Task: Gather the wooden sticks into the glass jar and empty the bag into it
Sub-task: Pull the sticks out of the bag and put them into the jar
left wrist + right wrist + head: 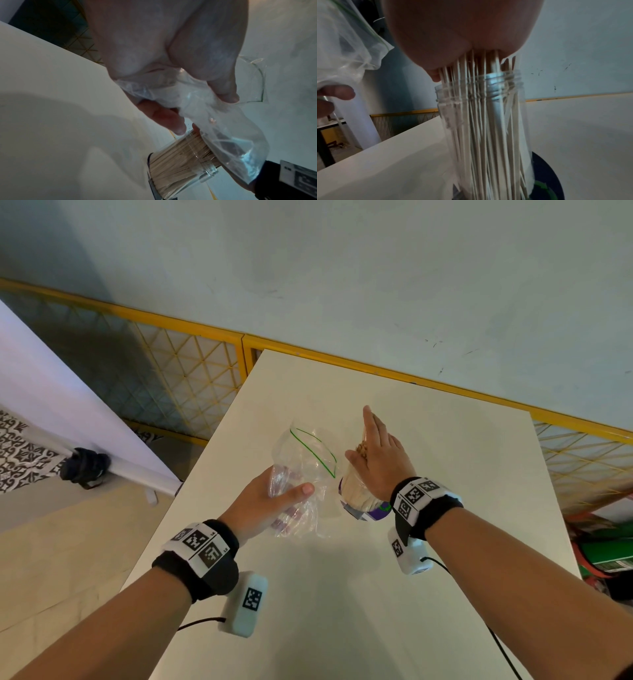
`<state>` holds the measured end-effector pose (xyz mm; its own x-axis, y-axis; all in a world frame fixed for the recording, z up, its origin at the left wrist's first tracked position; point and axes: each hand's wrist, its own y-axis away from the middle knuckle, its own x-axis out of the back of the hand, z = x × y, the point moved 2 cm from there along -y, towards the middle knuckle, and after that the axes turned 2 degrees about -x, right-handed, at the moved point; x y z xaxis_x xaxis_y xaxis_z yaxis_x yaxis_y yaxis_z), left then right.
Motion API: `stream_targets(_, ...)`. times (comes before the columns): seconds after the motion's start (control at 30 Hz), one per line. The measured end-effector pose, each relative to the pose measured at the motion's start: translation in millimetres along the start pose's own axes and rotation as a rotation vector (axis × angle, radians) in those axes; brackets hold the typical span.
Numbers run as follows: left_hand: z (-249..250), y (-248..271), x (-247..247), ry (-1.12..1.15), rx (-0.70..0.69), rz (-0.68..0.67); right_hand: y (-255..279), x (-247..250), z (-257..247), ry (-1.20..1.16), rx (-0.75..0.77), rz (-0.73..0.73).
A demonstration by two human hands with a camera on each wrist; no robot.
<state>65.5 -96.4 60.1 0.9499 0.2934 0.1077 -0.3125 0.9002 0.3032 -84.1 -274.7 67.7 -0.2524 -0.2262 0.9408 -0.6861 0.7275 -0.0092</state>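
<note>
A clear glass jar (356,491) stands upright on the white table (342,594), packed with thin wooden sticks (481,121) that rise above its threaded rim (503,81). My right hand (376,453) lies flat on the stick tops with straight fingers, pressing them down. Just left of the jar, my left hand (277,498) grips a crumpled clear zip bag (305,463) with a green seal line. The left wrist view shows my fingers (163,119) and thumb curled round the bag (231,135) beside the jar (181,162). The bag looks empty.
Under the jar lies a round dark lid or mat (551,175) with purple and green print. A yellow mesh fence (191,371) runs behind the table. A white roll (68,412) leans at the left, and coloured boxes (606,556) sit at the right.
</note>
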Motion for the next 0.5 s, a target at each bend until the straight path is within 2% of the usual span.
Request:
stream_targets(0.17,-1.9,-3.0,2.1,-0.018,-0.007,0.001,0.2,-0.9,1.5,-0.001,-0.033,0.005)
stream_targets(0.3,-5.0,-4.2,7.0,-0.017,-0.009,-0.002,4.6,-4.2,4.7,0.092,-0.030,-0.002)
stream_targets(0.5,-7.5,-9.4,7.3,-0.020,-0.008,-0.001,-2.4,-1.7,4.4,0.011,-0.049,-0.030)
